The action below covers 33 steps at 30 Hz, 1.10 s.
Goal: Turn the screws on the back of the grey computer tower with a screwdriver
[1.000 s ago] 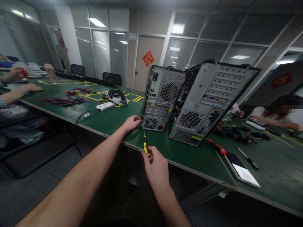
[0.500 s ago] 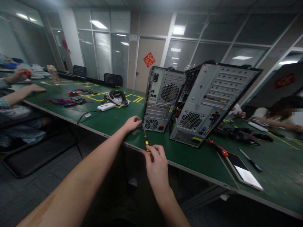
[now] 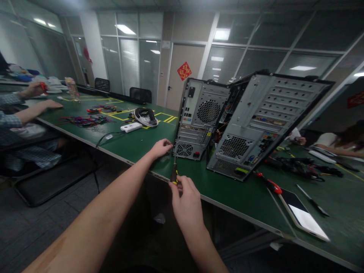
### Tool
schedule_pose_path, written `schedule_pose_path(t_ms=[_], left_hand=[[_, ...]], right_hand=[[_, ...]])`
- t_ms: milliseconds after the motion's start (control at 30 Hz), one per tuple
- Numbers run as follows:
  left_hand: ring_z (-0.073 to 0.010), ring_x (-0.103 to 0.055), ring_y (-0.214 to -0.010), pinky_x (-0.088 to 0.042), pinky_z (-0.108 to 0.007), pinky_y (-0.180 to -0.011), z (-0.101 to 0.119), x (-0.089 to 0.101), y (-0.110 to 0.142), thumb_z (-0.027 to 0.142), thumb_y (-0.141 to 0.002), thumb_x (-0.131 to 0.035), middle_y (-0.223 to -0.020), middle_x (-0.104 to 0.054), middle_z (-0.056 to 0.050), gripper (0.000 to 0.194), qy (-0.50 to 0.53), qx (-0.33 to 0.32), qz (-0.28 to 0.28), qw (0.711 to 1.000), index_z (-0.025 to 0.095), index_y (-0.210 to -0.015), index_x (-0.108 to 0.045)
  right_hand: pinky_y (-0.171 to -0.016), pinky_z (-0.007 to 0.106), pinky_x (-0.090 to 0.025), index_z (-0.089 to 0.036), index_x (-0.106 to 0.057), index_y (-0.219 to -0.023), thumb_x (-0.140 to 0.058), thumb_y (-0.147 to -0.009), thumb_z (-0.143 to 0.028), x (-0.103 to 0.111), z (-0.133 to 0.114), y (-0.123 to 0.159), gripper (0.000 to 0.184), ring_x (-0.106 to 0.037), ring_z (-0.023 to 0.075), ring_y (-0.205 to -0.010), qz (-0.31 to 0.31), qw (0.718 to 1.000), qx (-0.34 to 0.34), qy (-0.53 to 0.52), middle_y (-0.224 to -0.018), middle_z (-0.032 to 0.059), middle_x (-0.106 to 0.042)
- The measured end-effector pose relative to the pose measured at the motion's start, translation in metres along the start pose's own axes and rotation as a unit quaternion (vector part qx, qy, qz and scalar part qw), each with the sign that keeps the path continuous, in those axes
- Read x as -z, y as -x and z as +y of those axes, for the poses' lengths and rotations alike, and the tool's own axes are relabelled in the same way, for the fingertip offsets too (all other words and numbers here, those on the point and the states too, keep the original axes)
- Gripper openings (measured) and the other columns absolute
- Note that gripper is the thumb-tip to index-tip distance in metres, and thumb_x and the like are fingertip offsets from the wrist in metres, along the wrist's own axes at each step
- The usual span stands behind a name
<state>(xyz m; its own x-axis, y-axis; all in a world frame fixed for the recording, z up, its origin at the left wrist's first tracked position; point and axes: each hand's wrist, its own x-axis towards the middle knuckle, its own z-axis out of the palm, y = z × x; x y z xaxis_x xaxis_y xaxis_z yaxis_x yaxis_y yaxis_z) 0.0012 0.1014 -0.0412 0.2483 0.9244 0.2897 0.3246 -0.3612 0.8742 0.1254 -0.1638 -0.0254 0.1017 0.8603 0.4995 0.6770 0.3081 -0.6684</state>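
Note:
A smaller computer tower stands on the green table with its back panel facing me. My right hand grips the rear end of a black and yellow screwdriver. The screwdriver's shaft points up at the tower's lower left corner; its exact contact point is too small to make out. Beside that same corner, my left hand has its fingers curled together, and whatever they pinch is hidden. A larger tower leans in view just to the right.
Right of the towers lie a red-handled tool, a phone, a pen-like tool and black cables. To the left are a white power strip, a headset-like ring and thin wires. Other people sit at both sides.
The yellow patches on the screwdriver's handle have shifted, so it has turned in my right hand's fingers. My left hand stays by the corner. The whole view has swung slightly left.

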Motion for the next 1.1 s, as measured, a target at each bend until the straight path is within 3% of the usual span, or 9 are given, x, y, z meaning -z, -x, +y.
schedule_pose_path(t_ms=[200, 500, 800, 1100], left_hand=[[-0.0152, -0.062, -0.062, -0.047, -0.027, -0.061, -0.0021, -0.0002, -0.0010, 0.034, -0.082, -0.070, -0.071, -0.066, 0.001, 0.018, -0.005, -0.007, 0.006, 1.000, 0.019, -0.090, -0.065], [-0.0146, -0.061, -0.061, -0.046, -0.026, -0.061, -0.0010, 0.0004, -0.0008, 0.035, -0.081, -0.069, -0.072, -0.066, 0.001, 0.019, -0.002, 0.001, 0.006, 1.000, 0.019, -0.091, -0.064], [-0.0152, -0.062, -0.062, -0.046, -0.027, -0.062, 0.0033, 0.0014, 0.0030, 0.034, -0.083, -0.067, -0.069, -0.064, 0.002, 0.018, -0.006, -0.004, 0.005, 1.000, 0.019, -0.091, -0.064], [-0.0159, -0.063, -0.062, -0.048, -0.028, -0.063, -0.0003, 0.0021, 0.0004, 0.034, -0.079, -0.069, -0.070, -0.066, 0.001, 0.020, 0.004, -0.001, 0.006, 1.000, 0.019, -0.091, -0.064]], right_hand=[[-0.089, 0.035, -0.058, -0.018, -0.068, -0.115, -0.058, -0.097, -0.016, 0.0057, -0.0042, -0.0052, 0.020, -0.068, 0.0231, -0.097, 0.011, 0.999, 0.033, 0.006, -0.109, 0.0100, -0.065], [-0.102, 0.043, -0.056, -0.016, -0.070, -0.129, -0.055, -0.098, -0.015, 0.0036, -0.0021, -0.0071, 0.035, -0.067, 0.0289, -0.116, -0.064, 0.997, 0.021, 0.041, -0.134, 0.0171, -0.060], [-0.099, 0.041, -0.057, -0.018, -0.066, -0.124, -0.052, -0.100, -0.015, 0.0074, -0.0034, -0.0090, 0.028, -0.068, 0.0264, -0.115, -0.057, 0.998, -0.002, -0.005, -0.123, 0.0134, -0.069], [-0.099, 0.040, -0.056, -0.019, -0.073, -0.122, -0.059, -0.093, -0.010, 0.0067, -0.0024, -0.0059, 0.033, -0.068, 0.0267, -0.112, -0.060, 0.997, 0.020, 0.044, -0.127, 0.0131, -0.064]])
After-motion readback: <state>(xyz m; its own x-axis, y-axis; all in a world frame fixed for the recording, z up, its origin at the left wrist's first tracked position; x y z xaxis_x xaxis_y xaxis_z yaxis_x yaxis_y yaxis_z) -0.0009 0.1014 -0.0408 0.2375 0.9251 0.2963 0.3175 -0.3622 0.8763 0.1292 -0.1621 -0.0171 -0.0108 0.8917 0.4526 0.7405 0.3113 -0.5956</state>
